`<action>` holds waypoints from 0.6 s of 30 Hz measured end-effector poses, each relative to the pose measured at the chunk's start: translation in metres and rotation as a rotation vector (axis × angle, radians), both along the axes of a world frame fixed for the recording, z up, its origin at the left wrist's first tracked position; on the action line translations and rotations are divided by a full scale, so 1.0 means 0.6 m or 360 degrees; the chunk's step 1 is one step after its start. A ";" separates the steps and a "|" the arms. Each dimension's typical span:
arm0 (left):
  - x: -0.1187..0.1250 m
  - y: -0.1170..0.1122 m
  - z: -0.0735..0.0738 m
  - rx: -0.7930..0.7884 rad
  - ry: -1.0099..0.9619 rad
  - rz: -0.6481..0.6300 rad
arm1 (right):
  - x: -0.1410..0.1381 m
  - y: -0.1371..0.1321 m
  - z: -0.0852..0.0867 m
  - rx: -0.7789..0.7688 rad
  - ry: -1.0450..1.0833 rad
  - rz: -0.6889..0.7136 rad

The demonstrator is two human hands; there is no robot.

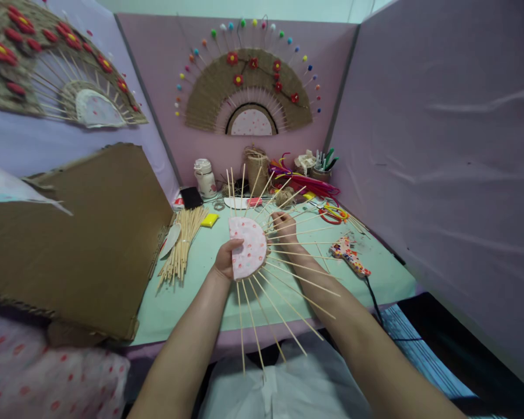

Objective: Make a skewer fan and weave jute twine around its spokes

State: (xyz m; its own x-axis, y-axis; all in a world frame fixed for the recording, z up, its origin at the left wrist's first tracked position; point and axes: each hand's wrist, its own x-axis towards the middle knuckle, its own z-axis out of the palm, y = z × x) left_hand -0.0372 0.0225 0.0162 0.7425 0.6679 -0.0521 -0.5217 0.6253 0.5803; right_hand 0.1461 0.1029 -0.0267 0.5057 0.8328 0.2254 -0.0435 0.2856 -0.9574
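Observation:
My left hand (224, 260) grips the straight edge of a pink half-round piece (248, 248) with small red dots, held upright over the table. Several thin wooden skewers (288, 273) fan out from its curved edge. My right hand (283, 224) sits behind the fan at its upper right, fingers curled around one of the upper skewers. Both forearms reach in from the bottom of the view.
A bundle of loose skewers (181, 247) lies left on the mint-green table (192, 302). A big cardboard sheet (78, 233) leans at left. A patterned glue gun (349, 256), scissors (332, 213), twine spool (257, 166), white jar (205, 177) and finished fans on the pink walls (250, 87) surround the area.

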 end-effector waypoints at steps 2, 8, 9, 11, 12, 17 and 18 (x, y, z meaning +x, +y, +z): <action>0.003 -0.002 0.004 0.0005 -0.0014 0.0038 | 0.000 0.001 -0.002 -0.0004 0.0009 0.0008; 0.002 0.002 0.010 -0.0017 0.0033 0.0197 | 0.011 0.006 -0.006 0.0004 0.0029 0.0002; 0.000 0.002 0.009 -0.0017 0.0036 0.0204 | 0.012 0.006 -0.006 0.0004 0.0035 -0.0002; -0.003 0.003 0.008 -0.0014 0.0037 0.0185 | 0.015 0.007 -0.005 0.0005 0.0050 -0.0003; -0.004 0.002 0.008 -0.0011 0.0036 0.0171 | 0.016 0.006 -0.005 0.0006 0.0059 -0.0001; -0.003 0.000 0.010 0.0005 0.0024 0.0182 | 0.021 0.006 -0.001 0.0020 0.0120 0.0019; -0.003 -0.001 0.010 0.0005 0.0026 0.0189 | 0.022 0.005 0.000 0.0025 0.0133 0.0022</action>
